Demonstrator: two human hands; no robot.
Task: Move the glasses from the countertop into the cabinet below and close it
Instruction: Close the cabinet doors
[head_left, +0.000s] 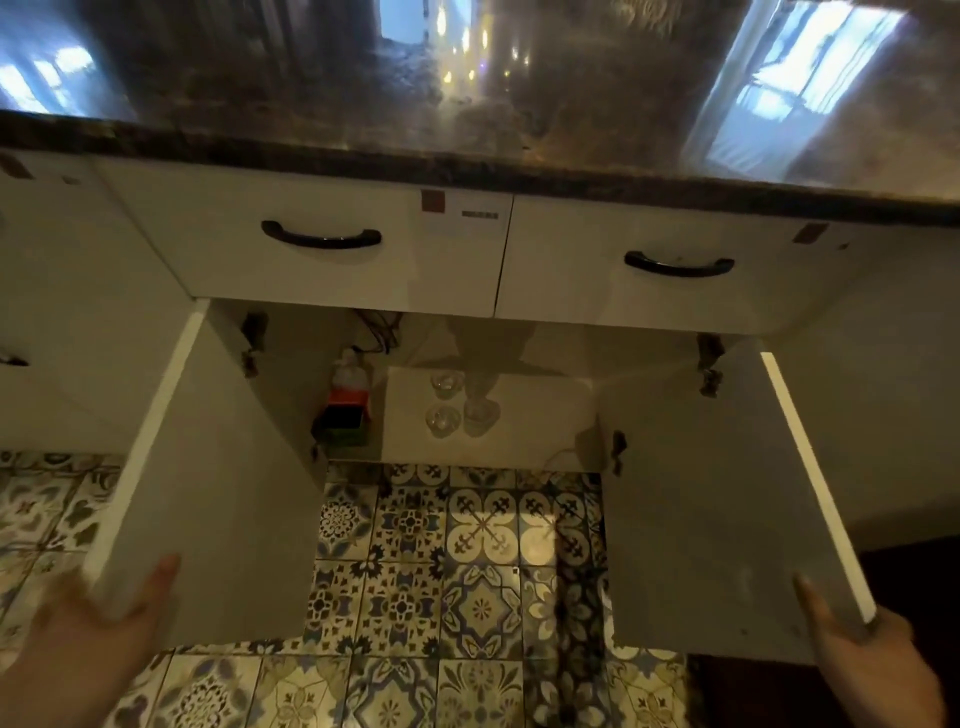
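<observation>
The cabinet under the dark stone countertop (467, 150) stands with both white doors swung wide. On its pale floor (535, 415) sit three clear glasses (444, 420), close together near the middle. My left hand (88, 644) grips the lower outer corner of the left door (218, 493), thumb on the inner face. My right hand (872, 665) holds the lower outer corner of the right door (701, 499) the same way. No glasses show on the part of the countertop in view.
A plastic bottle (350, 379) and a dark box with an orange top (343, 418) stand at the cabinet's left side, under loose cables. Two drawers with black handles (321, 238) sit above the opening. Patterned floor tiles (441, 597) lie between the doors.
</observation>
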